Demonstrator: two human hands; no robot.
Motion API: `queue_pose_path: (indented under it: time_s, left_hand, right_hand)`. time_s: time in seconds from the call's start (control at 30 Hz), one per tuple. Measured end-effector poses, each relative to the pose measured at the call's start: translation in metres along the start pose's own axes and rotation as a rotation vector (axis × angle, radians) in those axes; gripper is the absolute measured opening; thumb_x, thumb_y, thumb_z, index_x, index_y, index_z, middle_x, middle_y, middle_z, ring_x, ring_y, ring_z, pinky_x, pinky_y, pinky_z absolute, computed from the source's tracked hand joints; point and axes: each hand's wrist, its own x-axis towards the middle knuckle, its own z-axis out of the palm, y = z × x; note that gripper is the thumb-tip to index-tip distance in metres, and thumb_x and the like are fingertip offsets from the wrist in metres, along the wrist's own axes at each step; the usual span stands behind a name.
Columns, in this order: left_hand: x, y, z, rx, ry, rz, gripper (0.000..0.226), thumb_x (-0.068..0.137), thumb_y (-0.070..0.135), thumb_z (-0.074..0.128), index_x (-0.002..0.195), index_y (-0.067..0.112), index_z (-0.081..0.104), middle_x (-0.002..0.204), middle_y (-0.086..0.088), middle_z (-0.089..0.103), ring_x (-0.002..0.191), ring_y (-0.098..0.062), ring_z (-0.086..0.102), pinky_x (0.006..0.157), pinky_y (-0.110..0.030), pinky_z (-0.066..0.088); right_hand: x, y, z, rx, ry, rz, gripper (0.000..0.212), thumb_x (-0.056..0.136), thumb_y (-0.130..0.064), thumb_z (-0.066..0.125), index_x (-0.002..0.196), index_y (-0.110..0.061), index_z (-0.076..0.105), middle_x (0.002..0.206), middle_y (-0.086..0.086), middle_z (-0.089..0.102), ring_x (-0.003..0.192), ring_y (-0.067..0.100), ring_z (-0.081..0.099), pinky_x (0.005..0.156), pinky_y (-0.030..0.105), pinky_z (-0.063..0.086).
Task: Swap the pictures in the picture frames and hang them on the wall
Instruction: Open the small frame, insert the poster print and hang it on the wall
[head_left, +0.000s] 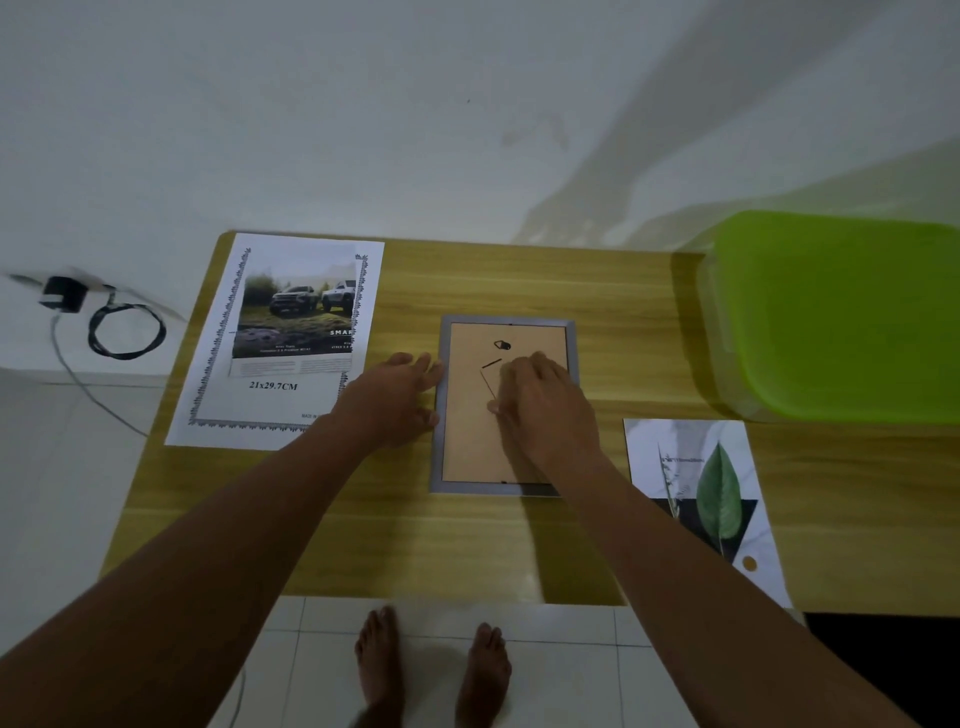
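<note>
Glossy wood-grain counter (613, 312), on it a matt grey frame (440, 405) with a brown fibreboard back (467, 415), beside it paper prints (280, 338).

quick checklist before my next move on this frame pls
1. Frame face down, flat on the table: ok.
2. Left hand braces the frame's left edge: ok.
3. Right hand has a hold on the backing board: cannot tell, its fingers hide the contact.
4. Picture under the backing board: cannot tell, hidden.
5. Leaf picture and car picture lie apart from the frame: ok.
</note>
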Motion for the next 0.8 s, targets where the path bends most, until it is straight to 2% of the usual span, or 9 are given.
queue_pose_path:
  time_s: [0.13, 0.23, 0.27, 0.33, 0.4, 0.47, 0.53, 0.6, 0.8]
  left_hand:
    - [-0.002, 0.002, -0.003, -0.046, 0.009, -0.016, 0.076, 0.092, 0.040, 0.058, 0.154, 0.023, 0.017, 0.161, 0.003, 0.016, 0.148, -0.021, 0.013, 0.116, -0.040, 0.024]
    - [-0.005, 0.006, -0.001, -0.096, 0.050, -0.021, 0.077, 0.091, 0.035, 0.059, 0.154, 0.021, 0.016, 0.162, -0.002, 0.013, 0.149, -0.023, 0.009, 0.119, -0.042, 0.021]
    - [-0.006, 0.007, 0.001, -0.112, 0.054, -0.024, 0.078, 0.092, 0.033, 0.059, 0.154, 0.020, 0.014, 0.162, -0.004, 0.010, 0.149, -0.024, 0.006, 0.119, -0.042, 0.019]
    - [-0.006, 0.009, 0.005, -0.111, 0.037, -0.028, 0.079, 0.094, 0.031, 0.056, 0.154, 0.016, 0.008, 0.162, -0.007, 0.003, 0.149, -0.026, 0.002, 0.120, -0.043, 0.015]
    - [-0.005, 0.010, 0.006, -0.073, 0.009, -0.024, 0.078, 0.096, 0.030, 0.052, 0.154, 0.013, 0.003, 0.162, -0.008, -0.001, 0.149, -0.028, 0.000, 0.120, -0.047, 0.015]
    - [-0.004, 0.012, 0.004, -0.048, -0.015, -0.022, 0.076, 0.096, 0.030, 0.049, 0.154, 0.012, 0.002, 0.162, -0.009, -0.003, 0.149, -0.029, 0.000, 0.119, -0.048, 0.015]
    - [-0.004, 0.012, 0.002, -0.040, -0.033, -0.023, 0.076, 0.097, 0.030, 0.048, 0.154, 0.011, 0.002, 0.162, -0.009, -0.003, 0.149, -0.029, -0.001, 0.119, -0.048, 0.016]
    - [-0.004, 0.012, 0.001, -0.035, -0.043, -0.030, 0.076, 0.097, 0.030, 0.048, 0.154, 0.012, 0.001, 0.162, -0.009, -0.004, 0.149, -0.029, -0.002, 0.119, -0.047, 0.016]
    - [-0.003, 0.013, 0.002, -0.040, -0.042, -0.035, 0.077, 0.097, 0.029, 0.050, 0.154, 0.011, 0.001, 0.162, -0.009, -0.003, 0.149, -0.029, -0.002, 0.119, -0.049, 0.016]
  right_hand:
    - [-0.008, 0.014, -0.006, 0.015, -0.049, -0.127, 0.039, 0.096, -0.038, 0.055, 0.122, -0.010, 0.052, 0.126, 0.012, 0.052, 0.120, 0.029, 0.047, 0.096, 0.039, 0.046]
    - [-0.013, 0.030, -0.012, 0.022, -0.079, -0.202, 0.039, 0.093, -0.028, 0.060, 0.125, -0.006, 0.055, 0.131, 0.019, 0.054, 0.127, 0.037, 0.045, 0.103, 0.050, 0.043]
    - [-0.016, 0.035, -0.013, 0.044, -0.083, -0.205, 0.042, 0.093, -0.030, 0.061, 0.127, -0.005, 0.057, 0.135, 0.020, 0.053, 0.130, 0.037, 0.045, 0.105, 0.050, 0.042]
    - [-0.023, 0.040, -0.016, 0.062, -0.130, -0.192, 0.059, 0.094, -0.048, 0.059, 0.136, -0.007, 0.052, 0.148, 0.016, 0.044, 0.137, 0.032, 0.039, 0.110, 0.043, 0.036]
    - [-0.031, 0.043, -0.016, 0.028, -0.212, -0.195, 0.084, 0.088, -0.068, 0.053, 0.149, -0.012, 0.037, 0.159, 0.010, 0.027, 0.146, 0.026, 0.025, 0.117, 0.039, 0.023]
    - [-0.036, 0.043, -0.013, -0.020, -0.259, -0.209, 0.100, 0.083, -0.077, 0.050, 0.155, -0.013, 0.022, 0.164, 0.008, 0.012, 0.151, 0.021, 0.008, 0.121, 0.038, 0.006]
    - [-0.038, 0.042, -0.009, -0.050, -0.268, -0.207, 0.107, 0.081, -0.079, 0.049, 0.156, -0.013, 0.014, 0.165, 0.009, 0.003, 0.152, 0.020, -0.001, 0.123, 0.040, 0.000]
    - [-0.038, 0.041, -0.005, -0.066, -0.279, -0.200, 0.108, 0.081, -0.078, 0.050, 0.157, -0.013, 0.010, 0.165, 0.011, 0.000, 0.152, 0.022, -0.004, 0.123, 0.044, 0.001]
    - [-0.035, 0.037, -0.002, 0.037, -0.310, -0.140, 0.108, 0.080, -0.070, 0.061, 0.157, -0.014, 0.010, 0.165, 0.009, -0.003, 0.151, 0.020, -0.008, 0.123, 0.043, -0.003]
